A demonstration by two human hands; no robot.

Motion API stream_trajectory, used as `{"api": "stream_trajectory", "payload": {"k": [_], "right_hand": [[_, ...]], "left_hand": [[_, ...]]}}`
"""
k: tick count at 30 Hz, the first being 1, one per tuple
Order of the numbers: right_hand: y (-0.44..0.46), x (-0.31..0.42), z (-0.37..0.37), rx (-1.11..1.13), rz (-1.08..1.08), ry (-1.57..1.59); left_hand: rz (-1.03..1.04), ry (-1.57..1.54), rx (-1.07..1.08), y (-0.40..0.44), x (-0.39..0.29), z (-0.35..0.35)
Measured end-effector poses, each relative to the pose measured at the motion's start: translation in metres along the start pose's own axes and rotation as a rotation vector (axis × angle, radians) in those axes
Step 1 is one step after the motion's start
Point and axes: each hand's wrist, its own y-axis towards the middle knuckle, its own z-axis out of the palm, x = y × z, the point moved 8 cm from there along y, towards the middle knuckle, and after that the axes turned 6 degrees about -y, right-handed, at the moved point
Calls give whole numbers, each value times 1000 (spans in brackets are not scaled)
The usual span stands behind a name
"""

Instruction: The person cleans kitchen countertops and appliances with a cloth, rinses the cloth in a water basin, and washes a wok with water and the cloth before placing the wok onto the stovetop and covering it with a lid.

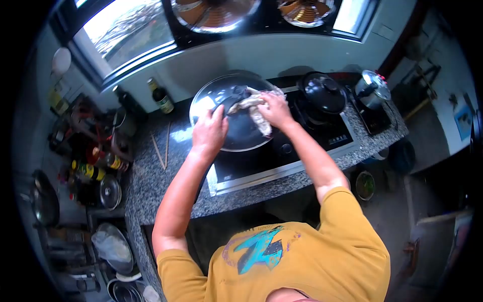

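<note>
A large round glass lid lies over a pan on the left part of the stove. My right hand is closed on a crumpled, pale patterned cloth, which drapes across the lid. Close to the lid's dark knob, one end of the cloth reaches left. At the lid's left side is my left hand, its fingers stretched forward and apart with nothing visible in them. Whether its fingertips touch the glass is hard to tell.
A black lidded pot stands on the right burner, with a silver pot beyond it. Chopsticks lie on the granite counter. Bottles stand by the wall; sauce bottles and a pot lid are at left.
</note>
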Motion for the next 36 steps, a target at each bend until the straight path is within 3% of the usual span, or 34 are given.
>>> {"api": "stream_trajectory", "payload": {"k": [3, 6, 9, 12, 15, 16, 18, 20, 25, 28, 31, 33, 34, 36], "right_hand": [[-27, 37, -10, -6, -30, -188], [-63, 53, -21, 61, -223, -47], [-82, 37, -45, -19, -309, 69], [-89, -4, -62, -19, -210, 92], [-105, -54, -76, 144, 117, 339], [-120, -79, -68, 225, 359, 578], [-133, -112, -89, 196, 506, 726], [-139, -149, -118, 88, 593, 823], [-86, -211, -240, -388, 443, 926], [-45, -266, -250, -422, 436, 751], [-17, -321, -214, -388, 425, 586], [-5, -349, -181, -163, 448, 498], [-7, -358, -160, 19, 587, 668], [1, -363, -159, -46, 294, 222]], "left_hand": [[-46, 28, 15, 2, -5, -2], [-49, 71, 6, 1, -4, -2], [-103, 113, 79, 1, -4, -2], [-133, 119, 93, 2, -9, -3], [-189, 80, 84, 4, -12, -5], [-119, 210, 60, 5, -18, -6], [5, 379, 32, 10, -40, -7], [97, 258, -25, 22, -86, -1], [22, -383, 192, 40, -168, 116], [87, -379, 205, 78, -194, 204], [209, -326, 147, 141, -215, 268], [274, -228, 172, 179, -231, 297], [274, -189, 201, 194, -232, 312], [272, -218, 295, 207, -228, 336]]}}
